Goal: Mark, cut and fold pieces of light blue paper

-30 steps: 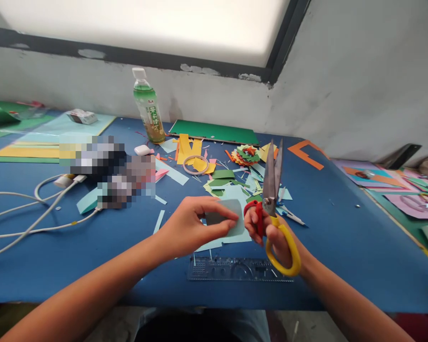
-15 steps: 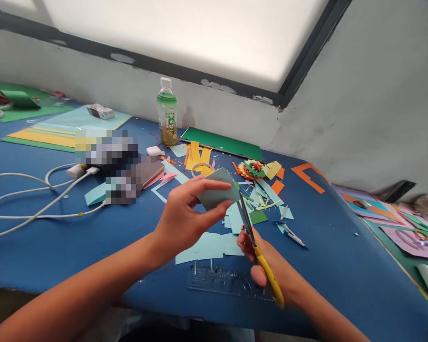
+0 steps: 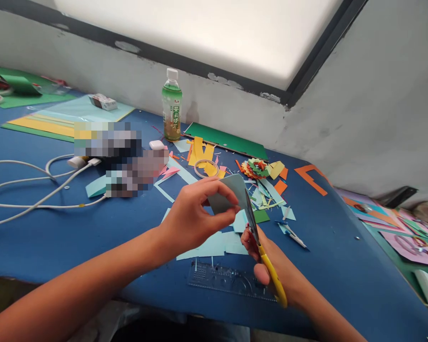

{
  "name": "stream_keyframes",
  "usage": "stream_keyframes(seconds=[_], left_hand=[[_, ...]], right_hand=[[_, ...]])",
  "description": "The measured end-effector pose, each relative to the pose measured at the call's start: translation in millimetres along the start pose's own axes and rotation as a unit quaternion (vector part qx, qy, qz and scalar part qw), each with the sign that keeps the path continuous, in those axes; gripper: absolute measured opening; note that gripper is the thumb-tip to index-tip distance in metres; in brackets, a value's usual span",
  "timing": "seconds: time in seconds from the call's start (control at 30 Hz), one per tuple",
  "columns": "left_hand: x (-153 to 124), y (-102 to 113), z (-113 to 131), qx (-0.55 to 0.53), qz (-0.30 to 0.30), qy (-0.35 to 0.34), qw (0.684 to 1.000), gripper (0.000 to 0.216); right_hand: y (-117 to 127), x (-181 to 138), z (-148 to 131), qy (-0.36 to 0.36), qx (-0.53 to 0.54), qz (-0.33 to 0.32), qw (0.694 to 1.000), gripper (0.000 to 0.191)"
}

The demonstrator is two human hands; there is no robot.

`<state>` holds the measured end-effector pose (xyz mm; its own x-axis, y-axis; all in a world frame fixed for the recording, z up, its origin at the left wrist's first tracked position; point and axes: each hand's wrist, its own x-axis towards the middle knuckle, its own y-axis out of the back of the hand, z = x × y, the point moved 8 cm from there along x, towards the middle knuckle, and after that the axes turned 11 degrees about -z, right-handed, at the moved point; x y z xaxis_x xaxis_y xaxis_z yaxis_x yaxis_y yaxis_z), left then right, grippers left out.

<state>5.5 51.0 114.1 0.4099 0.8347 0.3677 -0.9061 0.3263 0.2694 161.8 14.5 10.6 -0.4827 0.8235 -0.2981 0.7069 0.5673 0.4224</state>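
Observation:
My left hand (image 3: 199, 216) pinches a small grey-blue piece of paper (image 3: 231, 187) between thumb and fingers, above the table. Wrapped round the yellow handles of a pair of scissors (image 3: 269, 270) is my right hand (image 3: 258, 251). The scissor blades point up and lie at the paper's right edge; whether they cut into it I cannot tell. Beneath the hands are light-blue paper pieces (image 3: 207, 247). A clear plastic stencil ruler (image 3: 228, 280) lies at the table's front, partly behind the right hand.
A bottle of tea (image 3: 172, 107) stands by the wall, near a green sheet (image 3: 228, 140). A roll of tape (image 3: 206, 167), a layered paper flower (image 3: 256, 168) and paper scraps lie behind the hands. A blue-handled tool (image 3: 291, 234) is at right. White cables (image 3: 32, 205) cross the left side.
The left hand's fingers have curled more, and the paper has shifted a little and tilted. The scissors stay close to its right edge. The camera view has moved slightly.

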Motion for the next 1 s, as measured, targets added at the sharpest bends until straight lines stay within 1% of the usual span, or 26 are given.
stream_keyframes(seconds=[0.07,0.17,0.23,0.33,0.47,0.6,0.73,0.83,1.0], left_hand=[[0.1,0.0,-1.1,0.003,-0.002,0.004,1.000,0.012],[0.6,0.0,-2.3,0.005,-0.007,0.010,1.000,0.012],[1.0,0.2,-2.6,0.005,-0.010,0.012,1.000,0.012],[1.3,0.8,-2.7,0.000,-0.010,0.013,1.000,0.012],[1.3,1.2,-3.8,-0.002,-0.013,0.016,1.000,0.011],[1.1,1.7,-5.8,-0.002,-0.014,0.027,1.000,0.009],[0.7,2.5,-6.2,-0.003,-0.010,0.027,1.000,0.010],[0.6,3.2,-4.5,-0.004,-0.006,0.019,1.000,0.011],[0.9,3.6,-2.5,0.000,-0.007,0.011,1.000,0.012]], right_hand=[[0.3,0.1,0.1,0.000,-0.006,0.001,1.000,0.017],[0.2,0.6,1.6,0.000,-0.021,-0.004,1.000,0.025],[2.1,0.7,2.9,-0.006,-0.035,0.004,0.999,0.026],[3.7,0.3,0.5,-0.011,-0.037,0.016,0.999,0.020],[0.8,-0.4,-3.5,-0.031,0.012,0.005,0.999,0.011],[0.1,0.3,-5.6,-0.019,0.024,-0.002,1.000,0.018],[1.7,1.0,-3.8,-0.014,-0.019,-0.005,1.000,0.024],[3.7,0.4,-4.6,-0.011,-0.040,0.003,0.999,0.018],[3.0,-0.1,-3.1,-0.023,-0.029,0.001,0.999,0.010]])
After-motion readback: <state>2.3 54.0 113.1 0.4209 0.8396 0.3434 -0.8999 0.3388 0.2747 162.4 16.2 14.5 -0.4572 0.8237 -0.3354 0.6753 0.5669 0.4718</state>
